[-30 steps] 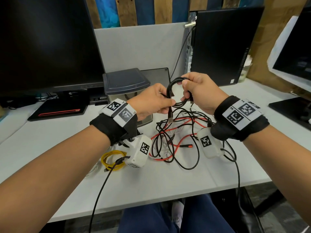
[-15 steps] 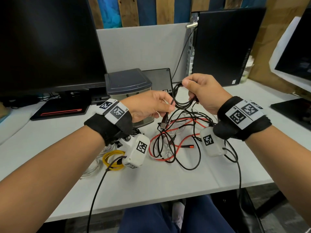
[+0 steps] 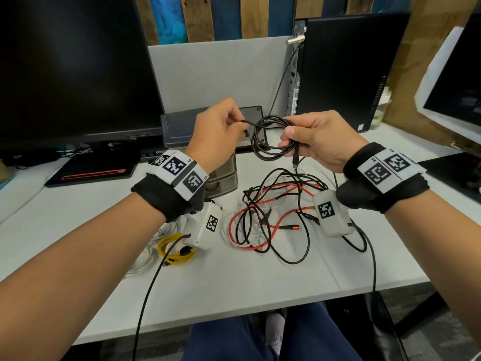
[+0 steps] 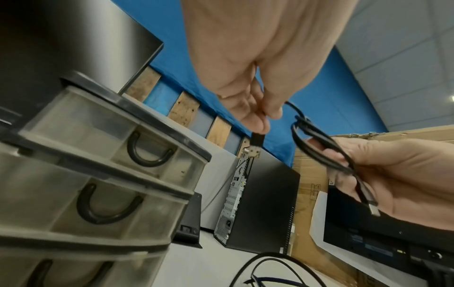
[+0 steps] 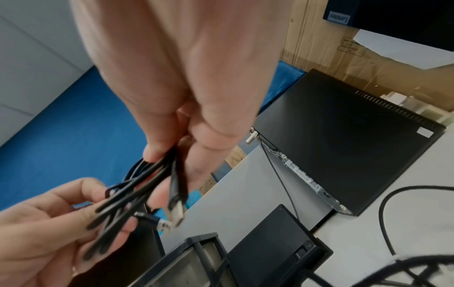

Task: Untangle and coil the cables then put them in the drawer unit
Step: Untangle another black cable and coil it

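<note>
My right hand (image 3: 286, 138) grips a coil of black cable (image 3: 270, 145) in the air above the desk, and one USB plug (image 3: 295, 160) hangs below its fingers. My left hand (image 3: 238, 123) pinches the cable's other end just left of the coil. In the left wrist view that plug end (image 4: 258, 136) sticks out below the left fingertips (image 4: 255, 120). The right wrist view shows the coil strands (image 5: 137, 194) bunched under the right fingers (image 5: 157, 153). The grey drawer unit (image 3: 223, 178) stands behind my left wrist, and its translucent drawers (image 4: 98, 165) are shut.
A tangle of red, black and white cables (image 3: 273, 217) lies on the white desk (image 3: 234, 282) under my hands. A coiled yellow cable (image 3: 174, 250) and a white cable (image 3: 144, 256) lie front left. A monitor (image 3: 73, 69) and a PC tower (image 3: 346, 69) stand behind.
My left hand let go of the coil's side, rose and drew left while pinching the cable's end. The coil turned to face me in the right hand.
</note>
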{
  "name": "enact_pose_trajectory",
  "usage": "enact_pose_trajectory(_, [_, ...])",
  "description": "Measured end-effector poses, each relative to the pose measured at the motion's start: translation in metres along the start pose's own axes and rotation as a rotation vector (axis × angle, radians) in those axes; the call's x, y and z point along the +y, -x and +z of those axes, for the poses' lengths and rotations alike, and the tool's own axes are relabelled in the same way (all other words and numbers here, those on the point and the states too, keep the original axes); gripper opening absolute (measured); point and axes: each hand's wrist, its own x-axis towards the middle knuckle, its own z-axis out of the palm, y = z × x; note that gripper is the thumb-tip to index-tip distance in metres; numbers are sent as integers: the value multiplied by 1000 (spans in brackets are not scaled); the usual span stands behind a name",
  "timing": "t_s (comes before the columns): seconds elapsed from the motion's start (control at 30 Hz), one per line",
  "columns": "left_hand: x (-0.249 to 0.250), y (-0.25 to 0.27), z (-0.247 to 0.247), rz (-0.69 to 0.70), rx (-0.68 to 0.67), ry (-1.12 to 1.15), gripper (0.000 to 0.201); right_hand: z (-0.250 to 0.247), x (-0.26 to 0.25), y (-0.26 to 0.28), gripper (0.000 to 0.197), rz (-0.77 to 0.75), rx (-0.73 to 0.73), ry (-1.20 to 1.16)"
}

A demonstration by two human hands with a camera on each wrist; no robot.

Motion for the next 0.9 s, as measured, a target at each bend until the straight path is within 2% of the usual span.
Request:
enact_pose_trajectory(0.1, [6,3,6,-83,37,266,22,3,0,0,18,13,23,-51])
enact_pose_trajectory(0.2, [9,10,12,-214,-50,557,18,3,1,-2,16,31,54,-106])
enact_pose_trajectory(0.3, [7,11,10,-258,-128,678,14,4,1,-3,16,6,92,-43])
enact_pose_trajectory(0.53, [7,12,6,-250,-226,836,15,7,4,-4,19,-30,124,49])
enact_pose_trajectory(0.7, [3,16,-2,-295,-481,818,16,8,6,-5,17,-79,198,96])
enact_pose_trajectory(0.77, [2,18,-3,-312,-541,812,13,9,5,-6,16,-101,227,110])
enact_pose_trajectory(0.9, [8,23,7,-347,-490,781,9,11,5,-8,16,-133,245,142])
